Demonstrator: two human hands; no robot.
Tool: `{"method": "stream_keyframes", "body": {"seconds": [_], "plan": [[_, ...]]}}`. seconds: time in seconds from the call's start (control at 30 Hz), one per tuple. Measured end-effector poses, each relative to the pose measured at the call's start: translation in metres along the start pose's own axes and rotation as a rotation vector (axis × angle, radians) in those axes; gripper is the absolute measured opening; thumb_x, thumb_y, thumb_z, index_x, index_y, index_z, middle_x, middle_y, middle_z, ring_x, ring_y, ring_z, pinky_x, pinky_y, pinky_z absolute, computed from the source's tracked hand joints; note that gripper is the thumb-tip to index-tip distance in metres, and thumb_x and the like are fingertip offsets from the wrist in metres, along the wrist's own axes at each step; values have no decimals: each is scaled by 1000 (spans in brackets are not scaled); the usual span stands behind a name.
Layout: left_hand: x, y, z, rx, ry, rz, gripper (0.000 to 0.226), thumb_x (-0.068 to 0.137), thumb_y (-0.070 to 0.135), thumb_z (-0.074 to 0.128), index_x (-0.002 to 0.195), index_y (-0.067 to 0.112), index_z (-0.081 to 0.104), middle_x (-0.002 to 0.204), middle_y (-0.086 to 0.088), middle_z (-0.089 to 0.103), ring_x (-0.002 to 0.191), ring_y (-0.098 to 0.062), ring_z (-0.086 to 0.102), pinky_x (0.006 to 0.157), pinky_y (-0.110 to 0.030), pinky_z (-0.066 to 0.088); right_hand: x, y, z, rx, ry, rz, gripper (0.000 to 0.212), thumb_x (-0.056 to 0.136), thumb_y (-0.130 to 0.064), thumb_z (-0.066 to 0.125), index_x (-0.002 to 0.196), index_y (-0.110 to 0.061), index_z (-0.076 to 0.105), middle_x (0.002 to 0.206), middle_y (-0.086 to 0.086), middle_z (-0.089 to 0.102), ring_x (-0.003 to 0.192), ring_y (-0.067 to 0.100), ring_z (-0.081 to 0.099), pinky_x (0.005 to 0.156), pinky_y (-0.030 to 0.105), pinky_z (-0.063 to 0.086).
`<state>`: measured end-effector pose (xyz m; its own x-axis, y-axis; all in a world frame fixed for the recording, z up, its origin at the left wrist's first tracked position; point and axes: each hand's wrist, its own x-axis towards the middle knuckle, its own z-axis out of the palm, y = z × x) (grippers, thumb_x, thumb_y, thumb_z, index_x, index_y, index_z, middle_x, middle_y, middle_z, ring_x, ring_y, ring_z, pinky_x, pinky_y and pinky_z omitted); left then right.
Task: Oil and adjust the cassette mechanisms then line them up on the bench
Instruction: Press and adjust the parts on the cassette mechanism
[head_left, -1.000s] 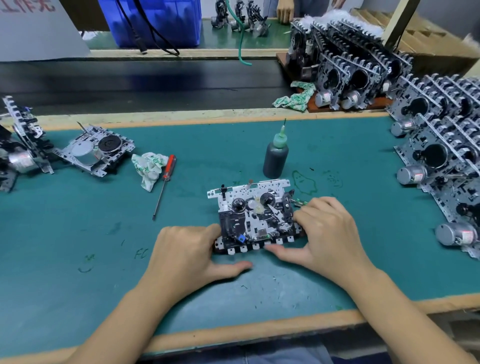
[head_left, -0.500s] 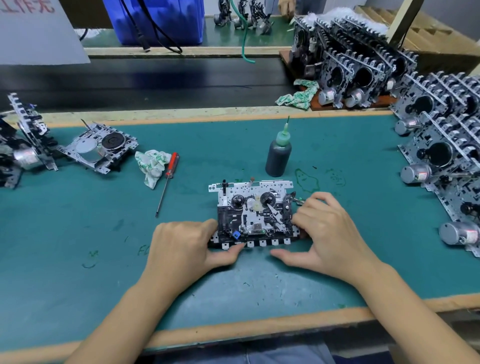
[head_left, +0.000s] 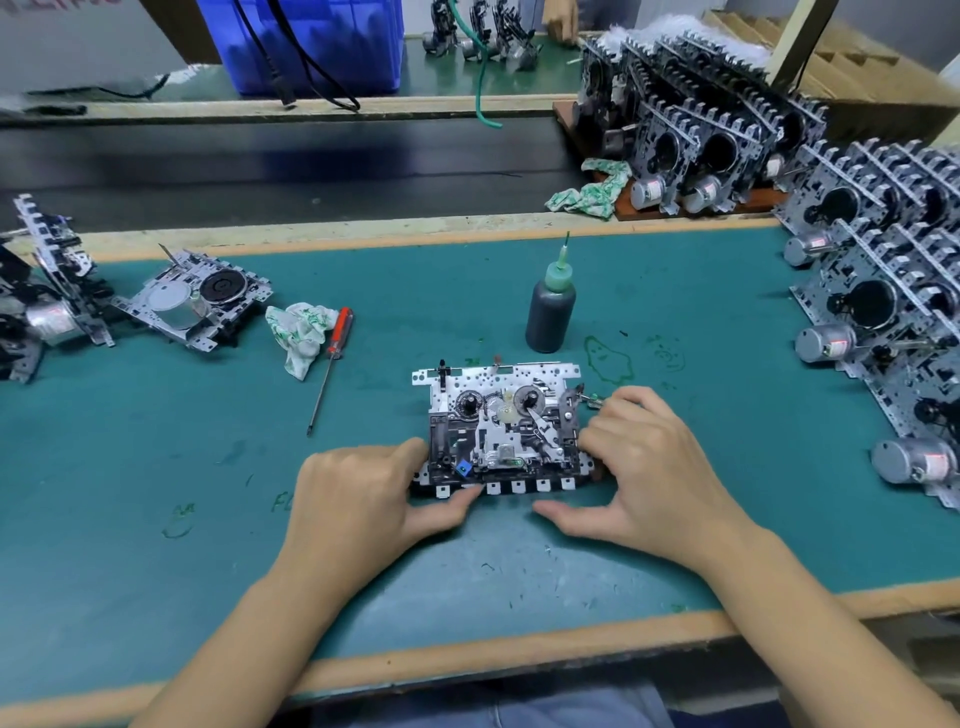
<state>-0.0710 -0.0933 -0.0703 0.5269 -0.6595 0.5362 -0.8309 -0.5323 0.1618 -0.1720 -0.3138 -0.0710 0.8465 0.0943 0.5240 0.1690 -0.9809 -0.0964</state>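
A cassette mechanism (head_left: 498, 426) lies flat on the green bench mat (head_left: 156, 493), its reels and levers facing up and its white key tabs toward me. My left hand (head_left: 358, 499) grips its left end, fingers curled at the side and thumb against the front key tabs. My right hand (head_left: 649, 467) holds the right end with fingers curled over the edge, the thumb stretched out on the mat. A dark oil bottle (head_left: 550, 306) with a green nozzle stands upright just behind the mechanism.
A red-handled screwdriver (head_left: 332, 358) and a crumpled rag (head_left: 298, 327) lie to the left. Further left rest another mechanism (head_left: 192, 301) and more at the bench's end (head_left: 47, 296). Rows of mechanisms (head_left: 883, 312) line the right side, with a stack (head_left: 701, 130) behind.
My left thumb has come off the mat and up against the mechanism's front key tabs. My right thumb has drawn a little away from the front edge. The mechanism stays in place.
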Motion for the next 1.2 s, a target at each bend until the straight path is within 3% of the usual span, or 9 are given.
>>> {"method": "stream_keyframes", "body": {"seconds": [0.1, 0.2, 0.33, 0.43, 0.53, 0.7, 0.97, 1.07, 1.2], "plan": [[1, -4, -1, -20, 2, 51, 63, 85, 66, 42, 51, 14, 41, 36, 0, 38, 30, -21, 42, 33, -23, 28, -1, -1, 1, -9, -10, 9, 55, 75, -59, 59, 51, -12, 44, 51, -6, 35, 55, 17, 34, 76, 27, 37], [3, -2, -3, -25, -3, 60, 70, 75, 79, 42, 48, 14, 37, 35, 0, 35, 30, -21, 39, 37, -22, 24, -1, -4, 3, -50, 19, 47, 52, 75, -57, 55, 51, -13, 44, 48, -3, 41, 52, 19, 40, 67, 27, 33], [4, 4, -1, 73, 31, -10, 67, 69, 75, 49, 43, 15, 35, 33, 0, 31, 28, -20, 34, 40, -20, 18, -1, -6, 3, -34, 20, 59, 50, 73, -57, 56, 52, -14, 44, 48, -3, 41, 52, 18, 39, 64, 26, 29], [3, 6, 1, 147, 45, -37, 67, 70, 74, 48, 42, 15, 35, 32, -1, 30, 26, -19, 33, 43, -19, 16, 1, -6, 1, 41, 7, 33, 51, 70, -59, 63, 56, -18, 35, 54, -9, 30, 57, 14, 29, 64, 25, 29], [3, 5, 1, 105, 39, -45, 67, 70, 74, 49, 43, 15, 35, 32, -1, 31, 26, -19, 34, 41, -20, 17, 2, -6, 0, 78, 14, 14, 52, 70, -59, 63, 58, -20, 31, 56, -10, 27, 57, 14, 29, 62, 26, 32], [3, 1, 0, -56, -21, -36, 73, 59, 84, 49, 45, 15, 32, 33, 0, 32, 28, -22, 36, 34, -25, 27, 0, -6, 2, -23, 15, 44, 53, 77, -58, 55, 51, -14, 40, 47, -1, 39, 50, 20, 41, 61, 26, 25], [4, 7, 1, 31, 11, -131, 61, 65, 72, 49, 44, 16, 36, 30, -2, 32, 26, -20, 37, 41, -18, 20, 3, -11, -2, 114, -31, 64, 56, 69, -66, 60, 58, -19, 32, 56, -8, 29, 57, 14, 28, 59, 25, 25], [4, 3, 0, -37, -2, -95, 62, 63, 74, 51, 45, 17, 34, 31, -2, 34, 27, -22, 38, 37, -20, 25, 3, -13, -2, 41, -28, 83, 54, 72, -63, 55, 52, -16, 38, 51, -4, 36, 53, 17, 35, 57, 26, 29], [5, -1, -2, -140, -66, -84, 71, 58, 84, 48, 47, 15, 35, 33, 0, 38, 30, -22, 42, 33, -29, 38, 1, -14, 0, -61, 11, 95, 55, 76, -61, 50, 50, -13, 42, 48, -1, 40, 50, 17, 36, 57, 26, 23]]}}
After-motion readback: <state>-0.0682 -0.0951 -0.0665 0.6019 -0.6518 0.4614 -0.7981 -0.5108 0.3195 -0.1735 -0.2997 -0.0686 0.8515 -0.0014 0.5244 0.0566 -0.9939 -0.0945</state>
